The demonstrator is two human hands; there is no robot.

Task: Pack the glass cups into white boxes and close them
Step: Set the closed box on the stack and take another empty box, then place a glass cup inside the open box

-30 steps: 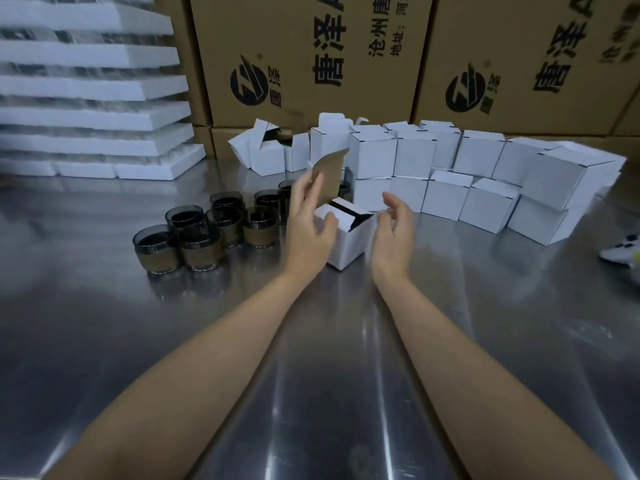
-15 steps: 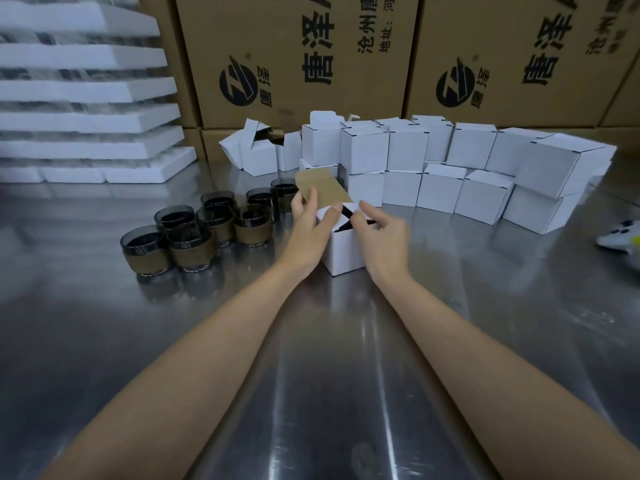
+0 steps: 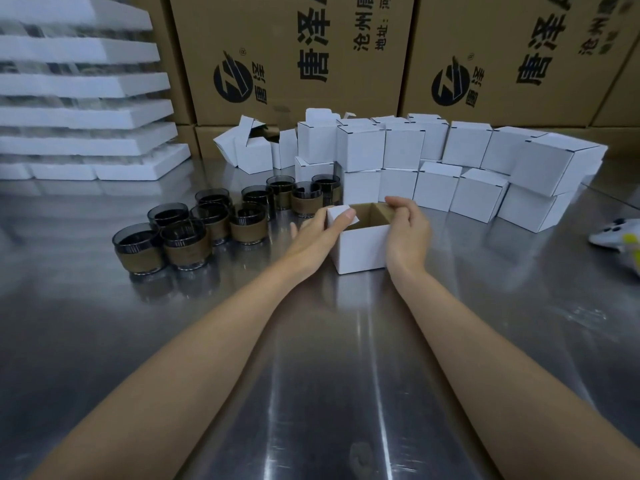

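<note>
Centre: white box [image 3: 363, 249] upright on the steel table [image 3: 311, 358], top open, brown inner walls exposed; contents not discernible. Left hand [image 3: 311, 239] gripping the box's left side, thumb laid across a small white flap [image 3: 334, 213] at the left rim, rest of the hand passing behind the wall and mostly hidden. Right hand [image 3: 408, 232] gripping the right wall, fingers [image 3: 398, 205] curled over its top edge, wrist just beside the box. Left of the box and apart from it: glass cups [image 3: 180, 242], dark smoked glass with tan bands around the lower half, upright in a loose cluster stretching back toward the box pile. Behind: closed white boxes [image 3: 401, 148] stacked in two tiers, in a row running to the right; at the row's left end, open boxes [image 3: 251, 150] with flaps raised, one tilted. Far left: foam trays [image 3: 79, 114] in a tall stack. Along the back: brown cartons [image 3: 294, 36] printed with black logos and characters. Right edge: white-and-yellow object [image 3: 614, 233], partly cut off, identity unclear.
</note>
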